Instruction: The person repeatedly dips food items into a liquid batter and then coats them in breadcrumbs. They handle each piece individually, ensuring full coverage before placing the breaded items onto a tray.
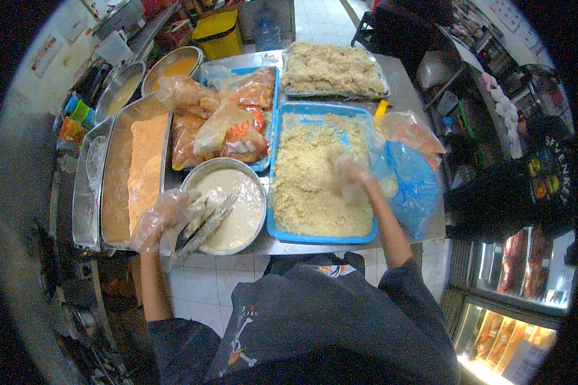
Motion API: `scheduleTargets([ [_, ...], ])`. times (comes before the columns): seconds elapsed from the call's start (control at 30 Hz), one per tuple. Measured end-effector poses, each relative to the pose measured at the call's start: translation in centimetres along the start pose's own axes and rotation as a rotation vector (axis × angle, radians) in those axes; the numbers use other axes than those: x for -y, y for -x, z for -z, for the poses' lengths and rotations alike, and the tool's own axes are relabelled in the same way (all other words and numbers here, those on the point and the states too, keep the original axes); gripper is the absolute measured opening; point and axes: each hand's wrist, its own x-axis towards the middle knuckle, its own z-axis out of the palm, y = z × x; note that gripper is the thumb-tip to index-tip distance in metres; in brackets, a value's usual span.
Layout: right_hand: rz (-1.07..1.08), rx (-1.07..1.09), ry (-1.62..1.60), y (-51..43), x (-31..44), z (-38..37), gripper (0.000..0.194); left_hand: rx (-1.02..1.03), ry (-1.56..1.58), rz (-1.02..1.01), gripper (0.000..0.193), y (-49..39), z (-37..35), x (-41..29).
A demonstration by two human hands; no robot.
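Note:
My left hand (168,211), in a clear plastic glove, is closed on metal tongs (209,224) whose ends reach over a round metal bowl (260,216) of pale, creamy batter (233,185). My right hand (349,168), blurred and seemingly gloved too, is over the pale crumbs (308,192) in a blue plastic tray (272,231); whether its fingers hold anything is unclear. Left of the bowl, a deep metal pan (107,192) has orange powder (147,168) along one side. Bagged meat pieces (188,134) lie in another blue tray (272,96) behind the bowl.
At the back stands a tray of crumb-coated pieces (334,70). Two metal bowls of yellow and orange liquid (178,65) are at the back left. Right of the crumbs lie a blue plastic bag (412,183) and a clear bag (409,130). A person in black (510,192) is at the right.

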Motion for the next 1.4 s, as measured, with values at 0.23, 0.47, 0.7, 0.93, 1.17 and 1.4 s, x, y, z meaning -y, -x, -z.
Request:
scheduleTargets([
  [0.23, -0.326, -0.177, -0.108, 4.5, 5.0, -2.1, 0.047, 0.091, -0.032, 0.102, 0.037, 0.1, -0.5, -0.3],
  [0.47, -0.241, 0.335, -0.408, 0.2, 4.8, 9.3, 0.055, 0.044, 0.031, 0.035, 0.036, 1.0, -0.9, -0.4],
  [0.7, -0.360, -0.157, -0.139, -4.4, 10.4, 2.3, 0.062, 0.008, 0.082, 0.015, 0.036, 1.4, -0.8, -0.6],
  [0.93, -0.343, -0.184, 0.207, -3.5, 11.1, -4.3, 0.065, -0.018, 0.120, 0.020, 0.036, 2.8, -1.1, -0.4],
  [1.17, -0.183, -0.246, -0.035, -4.3, 9.0, -2.4, 0.054, -0.034, 0.150, 0.035, 0.035, 3.4, -1.4, -0.5],
  [1.4, 0.022, 0.568, -0.546, -7.2, -1.8, -0.6, 0.054, -0.044, 0.178, 0.047, 0.035, 4.0, -1.8, -0.5],
])
